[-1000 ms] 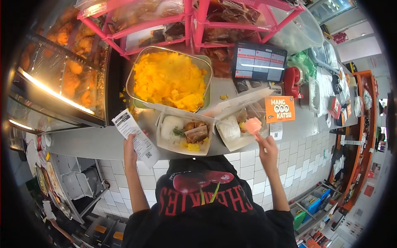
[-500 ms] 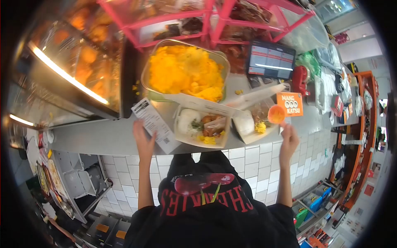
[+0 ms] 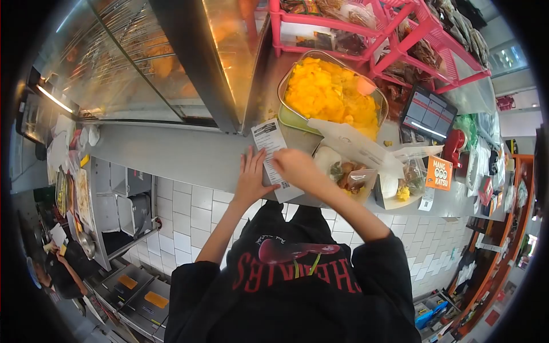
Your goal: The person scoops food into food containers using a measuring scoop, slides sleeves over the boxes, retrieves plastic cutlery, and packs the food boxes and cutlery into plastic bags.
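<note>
Left hand [image 3: 250, 173] and right hand [image 3: 293, 164] both at the receipt [image 3: 271, 138] on the bench [image 3: 171, 151] now
Left's spread wide over its left edge; right's bunched up, can't tell if it's pinching anything. The pink scoop [image 3: 366, 86] it had is now in the far tray [image 3: 282, 98] of yellow food [image 3: 326, 88]. Orange card [image 3: 439, 173] at right reads "MANG" and "KATSU".

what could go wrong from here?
1. The right hand works over the printed receipt with its forearm close to the left open meal box; it might knock the box.
2. The receipt's lower end reaches the front edge of the counter, so it might slip off if the left hand lets go.
3. The pink scoop lies in the scrambled egg; it could sink in.
</note>
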Action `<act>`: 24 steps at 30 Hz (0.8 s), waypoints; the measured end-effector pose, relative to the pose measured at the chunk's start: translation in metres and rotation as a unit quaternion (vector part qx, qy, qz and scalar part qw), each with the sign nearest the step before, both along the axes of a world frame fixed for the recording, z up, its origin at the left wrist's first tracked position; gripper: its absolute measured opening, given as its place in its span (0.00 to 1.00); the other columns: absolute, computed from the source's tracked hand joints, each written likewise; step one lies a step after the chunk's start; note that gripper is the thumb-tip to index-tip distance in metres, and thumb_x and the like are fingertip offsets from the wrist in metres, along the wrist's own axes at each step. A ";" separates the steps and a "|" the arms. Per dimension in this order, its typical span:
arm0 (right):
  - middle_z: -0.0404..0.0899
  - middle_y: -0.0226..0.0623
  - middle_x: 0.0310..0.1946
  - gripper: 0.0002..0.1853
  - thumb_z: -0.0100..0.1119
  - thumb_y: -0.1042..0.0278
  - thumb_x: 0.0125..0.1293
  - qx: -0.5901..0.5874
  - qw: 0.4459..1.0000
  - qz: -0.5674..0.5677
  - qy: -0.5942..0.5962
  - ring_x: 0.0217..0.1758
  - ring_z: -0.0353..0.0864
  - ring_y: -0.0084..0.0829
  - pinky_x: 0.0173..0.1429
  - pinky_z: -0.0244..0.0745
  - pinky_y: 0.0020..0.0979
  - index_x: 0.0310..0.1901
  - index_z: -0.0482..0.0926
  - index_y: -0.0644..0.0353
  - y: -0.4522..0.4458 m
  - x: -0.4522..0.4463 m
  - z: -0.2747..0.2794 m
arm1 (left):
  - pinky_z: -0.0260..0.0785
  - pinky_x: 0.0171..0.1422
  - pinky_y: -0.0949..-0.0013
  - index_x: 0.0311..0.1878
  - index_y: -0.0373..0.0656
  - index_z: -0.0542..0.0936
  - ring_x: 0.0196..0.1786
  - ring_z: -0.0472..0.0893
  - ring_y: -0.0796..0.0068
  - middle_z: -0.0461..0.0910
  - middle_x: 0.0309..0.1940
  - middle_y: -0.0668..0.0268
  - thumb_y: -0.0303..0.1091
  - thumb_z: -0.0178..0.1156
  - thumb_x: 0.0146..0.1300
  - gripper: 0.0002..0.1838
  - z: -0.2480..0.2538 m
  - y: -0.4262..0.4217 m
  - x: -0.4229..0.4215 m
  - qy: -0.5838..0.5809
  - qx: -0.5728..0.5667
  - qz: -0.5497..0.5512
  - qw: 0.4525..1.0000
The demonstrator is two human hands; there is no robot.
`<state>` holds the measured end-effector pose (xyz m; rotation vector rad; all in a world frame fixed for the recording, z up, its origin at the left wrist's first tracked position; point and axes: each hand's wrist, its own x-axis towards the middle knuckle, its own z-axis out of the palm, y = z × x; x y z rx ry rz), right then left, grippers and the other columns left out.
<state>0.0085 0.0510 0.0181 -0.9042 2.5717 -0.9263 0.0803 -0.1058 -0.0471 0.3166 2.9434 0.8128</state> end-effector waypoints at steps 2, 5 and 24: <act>0.78 0.42 0.23 0.04 0.57 0.68 0.50 0.125 0.981 0.004 0.146 0.29 0.81 0.36 0.28 0.75 0.33 0.27 0.78 0.57 -0.028 -0.002 -0.064 | 0.34 0.70 0.45 0.65 0.35 0.52 0.70 0.42 0.50 0.53 0.65 0.56 0.56 0.67 0.36 0.56 -0.005 0.000 0.001 0.004 0.009 0.003 1.000; 0.77 0.42 0.23 0.05 0.54 0.68 0.51 0.134 0.986 -0.051 0.082 0.27 0.80 0.37 0.29 0.74 0.37 0.24 0.77 0.58 -0.037 -0.020 -0.084 | 0.34 0.70 0.45 0.65 0.33 0.49 0.70 0.42 0.48 0.53 0.64 0.54 0.56 0.68 0.36 0.59 -0.004 -0.001 -0.001 0.014 0.015 0.004 1.000; 0.76 0.42 0.30 0.13 0.49 0.59 0.63 0.026 0.892 -0.452 0.001 0.33 0.74 0.43 0.39 0.68 0.39 0.33 0.76 0.60 0.159 0.050 0.074 | 0.49 0.67 0.55 0.63 0.37 0.58 0.64 0.57 0.49 0.63 0.56 0.46 0.40 0.53 0.60 0.30 0.149 0.122 -0.107 -0.089 0.097 -0.171 0.976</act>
